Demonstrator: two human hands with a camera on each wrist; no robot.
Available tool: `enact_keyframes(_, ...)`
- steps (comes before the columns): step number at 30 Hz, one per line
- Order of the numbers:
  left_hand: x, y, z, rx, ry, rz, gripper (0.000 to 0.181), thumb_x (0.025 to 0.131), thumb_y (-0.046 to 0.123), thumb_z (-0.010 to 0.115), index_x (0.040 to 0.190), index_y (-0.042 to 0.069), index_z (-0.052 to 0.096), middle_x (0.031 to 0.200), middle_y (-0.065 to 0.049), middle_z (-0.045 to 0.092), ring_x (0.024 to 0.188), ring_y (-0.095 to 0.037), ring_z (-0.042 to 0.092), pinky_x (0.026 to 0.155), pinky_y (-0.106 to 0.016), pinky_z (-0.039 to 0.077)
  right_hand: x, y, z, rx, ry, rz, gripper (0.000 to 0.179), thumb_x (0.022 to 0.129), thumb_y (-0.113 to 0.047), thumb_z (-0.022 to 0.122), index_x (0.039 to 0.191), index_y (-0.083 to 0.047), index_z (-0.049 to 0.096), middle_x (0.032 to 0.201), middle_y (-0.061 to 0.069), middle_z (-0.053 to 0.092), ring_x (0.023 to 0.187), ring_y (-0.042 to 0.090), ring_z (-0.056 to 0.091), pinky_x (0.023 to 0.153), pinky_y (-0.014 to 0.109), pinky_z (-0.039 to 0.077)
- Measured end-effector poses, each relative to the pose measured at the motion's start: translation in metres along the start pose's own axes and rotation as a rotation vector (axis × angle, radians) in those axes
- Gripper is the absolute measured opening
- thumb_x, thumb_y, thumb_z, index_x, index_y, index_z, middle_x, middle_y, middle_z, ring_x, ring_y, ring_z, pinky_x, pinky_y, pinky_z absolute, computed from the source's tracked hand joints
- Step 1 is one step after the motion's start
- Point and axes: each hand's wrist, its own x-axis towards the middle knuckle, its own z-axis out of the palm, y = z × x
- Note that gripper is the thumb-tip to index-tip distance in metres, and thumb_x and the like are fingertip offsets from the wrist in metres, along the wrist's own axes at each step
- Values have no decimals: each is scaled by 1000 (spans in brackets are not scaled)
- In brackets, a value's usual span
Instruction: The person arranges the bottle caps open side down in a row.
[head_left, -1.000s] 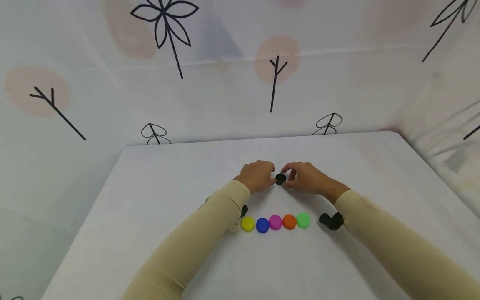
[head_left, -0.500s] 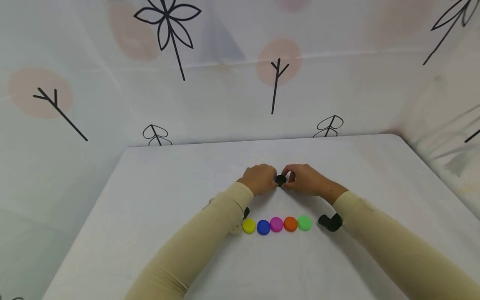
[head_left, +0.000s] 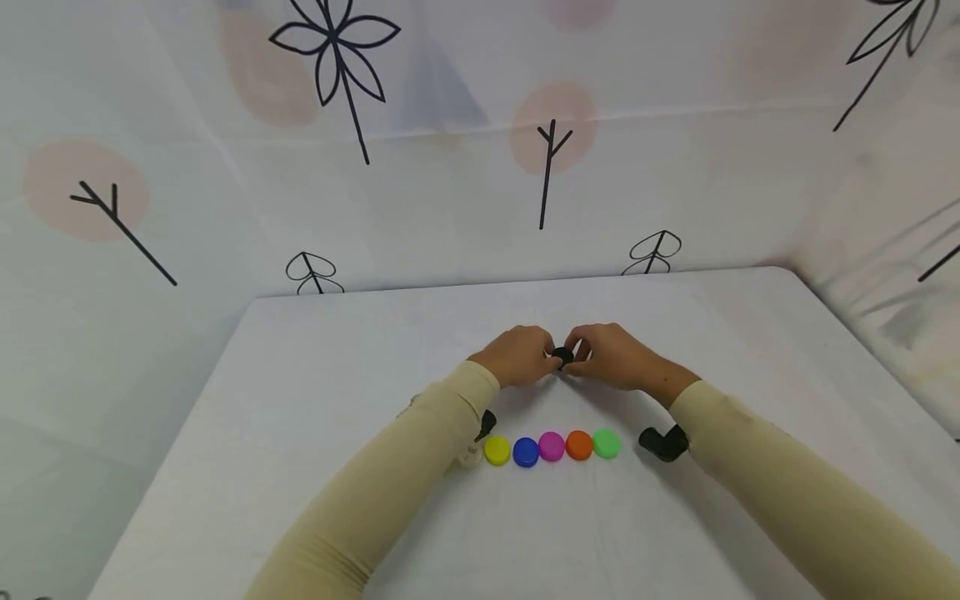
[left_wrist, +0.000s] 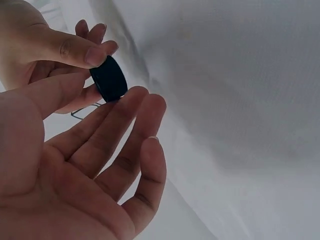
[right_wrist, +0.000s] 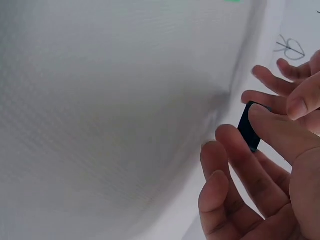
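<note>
A small black round cap (head_left: 562, 357), like a bottle cap, is between my two hands above the far middle of the white table. In the left wrist view the black cap (left_wrist: 109, 80) is tilted, its ridged side showing. My left hand (head_left: 519, 356) holds it from the left, thumb and forefinger at its edge. From the other side my right hand (head_left: 617, 357) pinches it between thumb and forefinger. The right thumb lies over the cap (right_wrist: 248, 129) in the right wrist view. Other fingers of both hands are loosely bent.
Nearer me lies a row of caps: whitish (head_left: 470, 455), yellow (head_left: 497, 450), blue (head_left: 526, 452), magenta (head_left: 551, 446), orange (head_left: 579, 445) and green (head_left: 607, 443). Black pieces lie by the left sleeve (head_left: 487, 423) and right sleeve (head_left: 663, 443). A patterned cloth (head_left: 450, 192) hangs behind.
The left fingers have moved in to the black cap, with the left thumb now over its front. The cap tilted between the hands. The row of caps has stayed put.
</note>
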Motion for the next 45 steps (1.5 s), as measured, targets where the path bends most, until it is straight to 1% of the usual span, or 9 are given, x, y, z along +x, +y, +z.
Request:
enact_keyframes(10, -11, -3, -8, -121, 74, 40, 27, 101, 28, 60, 119, 8, 65, 109, -4, 71, 89, -12, 64, 77, -21, 53, -11, -13, -8, 46, 39, 9, 34, 89, -18, 77, 117, -2, 65, 94, 7, 75, 87, 19, 68, 76, 33, 58)
enact_keyframes(15, -16, -6, -10, -220, 111, 43, 24, 97, 27, 67, 114, 10, 67, 103, -3, 72, 87, -12, 65, 71, -20, 54, -18, -19, -11, 105, 42, 30, 35, 89, -17, 76, 118, -5, 62, 93, 4, 76, 85, 17, 68, 77, 34, 58)
enact_keyframes(18, -19, -8, -10, -244, 144, 50, 23, 94, 28, 71, 112, 12, 68, 97, -1, 73, 84, -11, 65, 69, -20, 53, -19, -20, -10, 171, 32, 37, 36, 89, -15, 76, 119, -6, 60, 92, 5, 76, 81, 20, 69, 75, 33, 57)
enact_keyframes(22, -24, -11, -9, -229, 194, 80, 25, 92, 27, 74, 111, 14, 68, 91, 3, 73, 80, -8, 65, 69, -18, 53, -20, -19, -9, 309, -16, 53, 37, 92, -17, 73, 123, -6, 56, 98, 12, 75, 83, 26, 71, 73, 32, 58)
enact_keyframes(27, -30, -11, -5, -166, 252, 152, 28, 90, 26, 75, 114, 13, 68, 94, 3, 76, 83, -5, 68, 74, -14, 54, -23, -21, -9, 455, -52, 93, 37, 100, -30, 61, 127, -5, 53, 106, 19, 74, 90, 31, 73, 78, 36, 60)
enact_keyframes(30, -33, -11, -4, -111, 291, 190, 28, 90, 25, 75, 115, 13, 68, 99, 3, 76, 90, -6, 70, 80, -15, 54, -23, -23, -9, 501, -51, 116, 39, 102, -34, 57, 127, -5, 52, 109, 21, 74, 93, 32, 73, 81, 38, 60)
enact_keyframes(34, -37, -8, -4, -44, 332, 227, 25, 90, 25, 75, 113, 15, 70, 104, 4, 77, 96, -8, 72, 88, -20, 55, -24, -24, -10, 532, -53, 133, 38, 102, -35, 58, 124, -5, 54, 109, 20, 74, 95, 32, 72, 84, 38, 59)
enact_keyframes(38, -40, -7, -4, -56, 315, 242, 25, 90, 25, 76, 113, 16, 71, 102, 5, 76, 95, -7, 70, 88, -19, 54, -29, -23, -11, 535, -55, 110, 36, 100, -34, 61, 122, -6, 54, 109, 19, 74, 95, 31, 72, 85, 40, 58)
enact_keyframes(45, -45, -6, -1, -256, 179, 183, 31, 92, 37, 72, 116, 18, 71, 100, 8, 76, 95, -5, 67, 80, -19, 54, -49, -19, -11, 469, -42, 66, 32, 99, -32, 63, 120, -11, 53, 108, 14, 74, 87, 29, 70, 85, 42, 55)
